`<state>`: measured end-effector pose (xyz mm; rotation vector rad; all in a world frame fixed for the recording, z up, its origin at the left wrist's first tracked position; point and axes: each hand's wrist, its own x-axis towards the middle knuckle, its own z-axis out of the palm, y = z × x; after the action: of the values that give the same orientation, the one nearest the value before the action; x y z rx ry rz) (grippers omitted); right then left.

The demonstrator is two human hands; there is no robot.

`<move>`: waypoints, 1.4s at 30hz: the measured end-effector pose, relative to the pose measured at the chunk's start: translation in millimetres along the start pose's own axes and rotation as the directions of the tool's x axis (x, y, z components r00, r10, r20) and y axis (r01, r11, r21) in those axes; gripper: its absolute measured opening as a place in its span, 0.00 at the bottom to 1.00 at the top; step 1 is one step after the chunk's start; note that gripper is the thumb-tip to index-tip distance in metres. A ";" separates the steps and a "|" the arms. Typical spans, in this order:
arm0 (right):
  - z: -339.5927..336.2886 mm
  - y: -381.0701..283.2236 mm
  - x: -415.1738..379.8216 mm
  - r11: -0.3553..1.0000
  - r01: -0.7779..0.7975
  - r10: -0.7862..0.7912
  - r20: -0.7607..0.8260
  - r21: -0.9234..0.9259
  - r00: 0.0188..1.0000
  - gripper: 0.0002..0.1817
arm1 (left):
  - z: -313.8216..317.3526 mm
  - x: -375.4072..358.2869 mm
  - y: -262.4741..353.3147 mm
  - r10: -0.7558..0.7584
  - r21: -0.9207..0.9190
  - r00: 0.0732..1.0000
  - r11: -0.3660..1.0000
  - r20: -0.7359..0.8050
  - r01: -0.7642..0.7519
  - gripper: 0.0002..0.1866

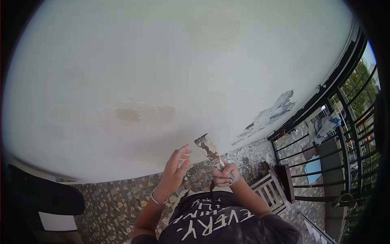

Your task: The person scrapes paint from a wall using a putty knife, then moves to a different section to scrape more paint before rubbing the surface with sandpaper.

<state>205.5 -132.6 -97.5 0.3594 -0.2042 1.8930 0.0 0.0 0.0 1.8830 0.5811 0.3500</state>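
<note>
My right hand (226,175) is wrapped round the handle of a putty knife (209,149), whose wide blade is stained and points up toward the wall. My left hand (177,167) is held up just left of the blade, fingers apart, with nothing in it. In front of both hands rises a white wall (122,61). Its paint has come off in a tan patch (129,115) at the left and in a larger grey, flaking patch (270,116) at the right. Neither hand touches the wall.
A black metal railing (349,150) runs along the right side, with cloths (327,127) hanging by it. White flakes (256,152) lie on the mosaic tile floor (109,203) at the wall's foot. A slatted wooden piece (270,193) stands at the right, a dark chair-like shape (44,191) at the left.
</note>
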 end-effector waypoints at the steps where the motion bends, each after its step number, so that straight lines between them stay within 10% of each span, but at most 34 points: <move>1: 7.9 2.3 0.6 1.000 0.020 -0.019 0.043 -0.016 0.999 0.50 | 8.2 -1.3 21.9 0.069 0.055 0.996 0.996 -0.050 -0.066 0.37; 3: 29.1 -44.2 -19.5 0.982 -0.014 0.017 0.014 -0.186 1.000 0.50 | 51.0 28.8 27.7 0.262 -0.021 0.946 0.962 -0.189 -0.271 0.36; 7: 0.6 82.6 45.2 0.992 0.123 -0.116 0.167 -0.032 0.979 0.51 | -38.2 -41.4 52.3 0.222 0.184 0.969 0.963 -0.111 -0.199 0.37; 15: 24.4 97.3 52.4 0.928 0.149 -0.180 -0.063 -0.341 0.982 0.52 | -53.2 -41.7 12.0 0.386 0.184 0.917 0.913 -0.100 -0.364 0.40; 42: 67.4 87.9 61.9 0.750 -0.059 -0.236 -0.350 -0.659 0.906 0.61 | -37.3 -39.9 16.5 0.425 0.362 0.891 0.865 -0.162 -0.347 0.45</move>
<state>113.6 -129.0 -10.1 -0.5149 -0.5377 1.6233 -48.2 2.4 30.4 2.3012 0.4264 0.7953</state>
